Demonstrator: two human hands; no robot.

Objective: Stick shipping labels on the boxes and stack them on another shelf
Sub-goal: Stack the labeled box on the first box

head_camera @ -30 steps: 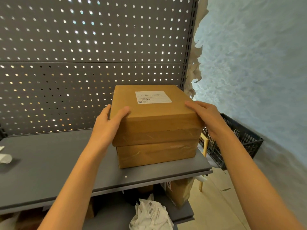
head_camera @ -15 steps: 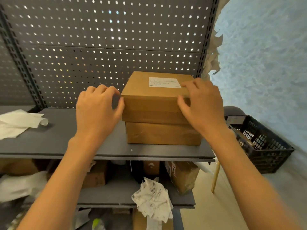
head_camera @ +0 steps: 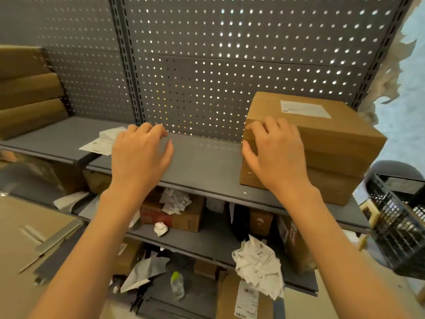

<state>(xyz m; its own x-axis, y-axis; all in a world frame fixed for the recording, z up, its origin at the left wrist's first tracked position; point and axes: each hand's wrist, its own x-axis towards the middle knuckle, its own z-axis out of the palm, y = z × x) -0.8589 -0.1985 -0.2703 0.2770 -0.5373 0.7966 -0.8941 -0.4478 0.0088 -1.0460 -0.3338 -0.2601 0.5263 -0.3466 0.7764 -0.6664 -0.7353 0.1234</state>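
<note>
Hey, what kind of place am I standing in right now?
Probably a stockroom or packing area: grey metal shelves with a pegboard back, a labelled cardboard box stacked on another, and crumpled label papers below.

The shipping label (head_camera: pixel 304 108) on the top box (head_camera: pixel 322 132) is too blurred to read.

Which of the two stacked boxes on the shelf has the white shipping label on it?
The upper box of the stack at the right end of the shelf. A white label lies on its top; the lower box shows none.
</note>
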